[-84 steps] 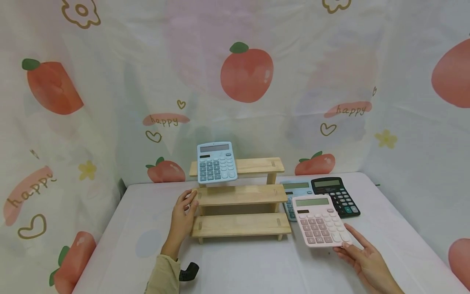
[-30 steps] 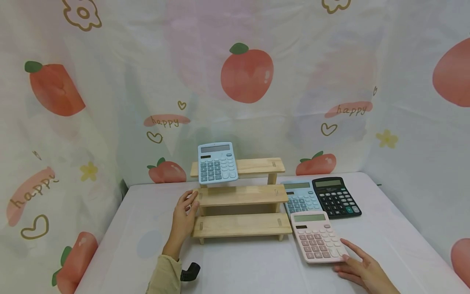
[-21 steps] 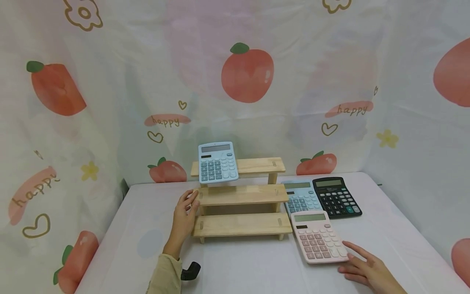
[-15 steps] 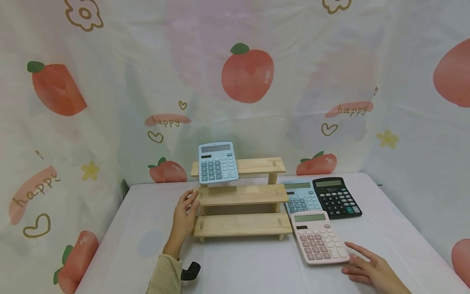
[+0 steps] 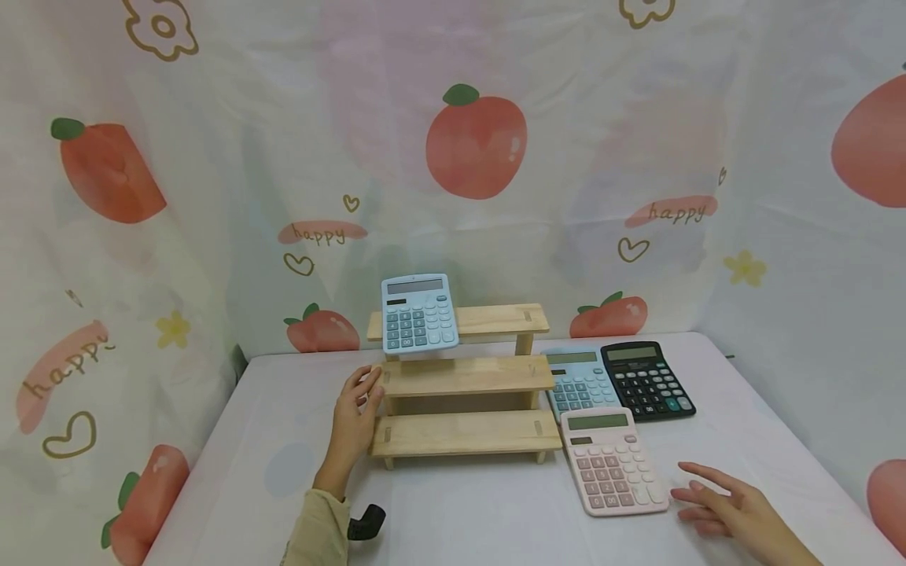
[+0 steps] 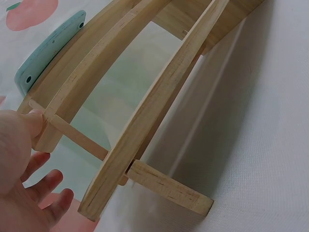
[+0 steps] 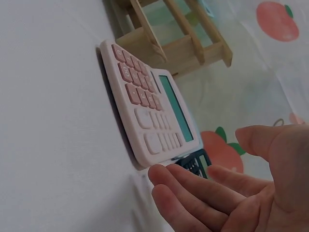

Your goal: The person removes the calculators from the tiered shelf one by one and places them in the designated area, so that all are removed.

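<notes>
A three-tier wooden display stand [image 5: 463, 434] stands on the table. My left hand [image 5: 354, 417] pinches the left end of its middle tier; in the left wrist view the thumb [image 6: 33, 122] lies against the board's end and the other fingers hang free. A light blue calculator [image 5: 419, 313] leans on the top tier at the left. The pink calculator [image 5: 613, 462] lies face up on the table, right of the stand. Just right of its lower corner is my right hand [image 5: 736, 507], fingers loosely spread, apart from it and holding nothing.
Behind the pink calculator lie a second blue calculator [image 5: 583, 383], partly covered, and a black calculator [image 5: 648, 380]. A black curved object [image 5: 366, 523] sits beside the left sleeve. Fruit-patterned cloth [image 5: 488, 251] hangs behind and at both sides.
My right hand has lowered the pink calculator toward me onto the table, let it go and drawn off to the right. The left hand stays at the stand.
</notes>
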Motion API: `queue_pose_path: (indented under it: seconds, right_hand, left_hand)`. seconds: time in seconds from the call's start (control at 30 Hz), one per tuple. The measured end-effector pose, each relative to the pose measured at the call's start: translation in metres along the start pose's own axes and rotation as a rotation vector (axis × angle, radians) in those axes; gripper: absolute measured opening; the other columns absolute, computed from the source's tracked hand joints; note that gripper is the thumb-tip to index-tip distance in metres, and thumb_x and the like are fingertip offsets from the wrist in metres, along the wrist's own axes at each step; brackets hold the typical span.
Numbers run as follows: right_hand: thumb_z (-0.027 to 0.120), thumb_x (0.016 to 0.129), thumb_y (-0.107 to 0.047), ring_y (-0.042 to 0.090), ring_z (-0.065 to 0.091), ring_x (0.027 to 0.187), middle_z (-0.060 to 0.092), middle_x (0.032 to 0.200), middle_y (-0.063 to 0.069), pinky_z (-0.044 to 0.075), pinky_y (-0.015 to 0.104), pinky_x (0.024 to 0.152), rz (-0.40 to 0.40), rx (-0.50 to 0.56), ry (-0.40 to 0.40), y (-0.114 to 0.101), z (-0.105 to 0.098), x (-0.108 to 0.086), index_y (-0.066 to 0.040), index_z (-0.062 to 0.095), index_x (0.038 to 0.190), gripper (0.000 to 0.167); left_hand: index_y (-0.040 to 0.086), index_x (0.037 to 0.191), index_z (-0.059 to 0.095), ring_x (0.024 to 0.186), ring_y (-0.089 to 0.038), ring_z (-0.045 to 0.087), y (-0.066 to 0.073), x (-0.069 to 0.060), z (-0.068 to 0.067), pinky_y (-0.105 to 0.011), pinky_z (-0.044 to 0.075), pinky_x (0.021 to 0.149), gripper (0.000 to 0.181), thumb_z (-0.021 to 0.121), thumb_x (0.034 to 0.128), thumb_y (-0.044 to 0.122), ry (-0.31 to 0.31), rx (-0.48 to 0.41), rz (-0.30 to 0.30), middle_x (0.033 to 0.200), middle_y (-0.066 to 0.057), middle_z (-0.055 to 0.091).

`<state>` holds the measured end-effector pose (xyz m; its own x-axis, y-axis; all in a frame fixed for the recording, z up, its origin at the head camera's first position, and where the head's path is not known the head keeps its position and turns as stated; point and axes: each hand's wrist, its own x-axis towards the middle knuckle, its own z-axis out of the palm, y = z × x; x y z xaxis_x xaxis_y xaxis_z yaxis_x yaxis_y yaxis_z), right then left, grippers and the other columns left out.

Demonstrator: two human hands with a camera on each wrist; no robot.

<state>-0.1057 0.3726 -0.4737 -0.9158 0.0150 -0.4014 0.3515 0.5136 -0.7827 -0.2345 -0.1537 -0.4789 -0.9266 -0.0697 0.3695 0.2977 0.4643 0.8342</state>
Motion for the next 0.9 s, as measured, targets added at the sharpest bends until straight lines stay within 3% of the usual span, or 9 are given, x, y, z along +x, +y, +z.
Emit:
queue_pose_path:
  seconds: [0.23,0.6,0.9]
  right_hand:
    - [0.04,0.111,-0.034,0.011,0.074,0.093,0.064,0.132,0.028,0.061,0.029,0.083,-0.072,-0.019,0.023,-0.01,-0.001,0.003,0.011,0.025,0.153,0.063]
    - [0.04,0.11,-0.041,0.012,0.075,0.095,0.065,0.133,0.026,0.061,0.03,0.083,-0.113,0.018,0.069,-0.032,0.011,0.01,0.006,0.027,0.155,0.066]
    - [0.042,0.11,-0.036,0.009,0.074,0.093,0.065,0.132,0.026,0.061,0.029,0.082,-0.167,0.049,0.065,-0.044,0.021,0.013,0.006,0.029,0.154,0.062]
  left_hand:
    - [0.0,0.142,0.056,0.135,-0.044,0.049,-0.002,0.0,0.0,-0.061,0.048,0.101,0.042,0.056,0.1044,0.018,0.004,-0.001,0.011,0.152,-0.022,0.047]
    - [0.0,0.143,0.056,0.136,-0.044,0.048,-0.001,0.001,0.0,-0.062,0.048,0.102,0.043,0.056,0.1044,0.019,0.001,-0.006,0.009,0.152,-0.022,0.047]
    - [-0.001,0.142,0.056,0.136,-0.045,0.048,-0.002,0.001,0.0,-0.062,0.048,0.1,0.042,0.056,0.1043,0.018,0.003,-0.015,0.02,0.152,-0.023,0.047]
